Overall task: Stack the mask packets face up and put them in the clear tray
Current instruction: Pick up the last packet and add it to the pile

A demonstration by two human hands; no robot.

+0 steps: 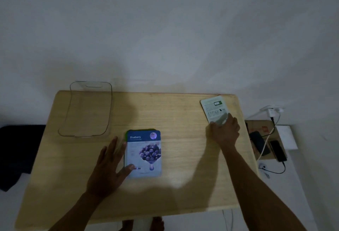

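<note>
A blue Blueberry mask packet (145, 152) lies face up near the middle of the wooden table (183, 157), with a green edge of another packet showing beneath its top left corner. My left hand (111, 164) rests flat at its left side, fingers spread, thumb touching the lower left corner. A white packet (213, 106) lies printed-back up at the far right corner. My right hand (224, 130) covers its near end, fingers curled over the edge. The clear tray (70, 117) stands empty at the far left corner.
Right of the table stands a cardboard box (264, 129) with two dark phones and charging cables, and a white plug at the wall. A dark cloth (16, 153) lies at the left. Bare feet show under the table's near edge.
</note>
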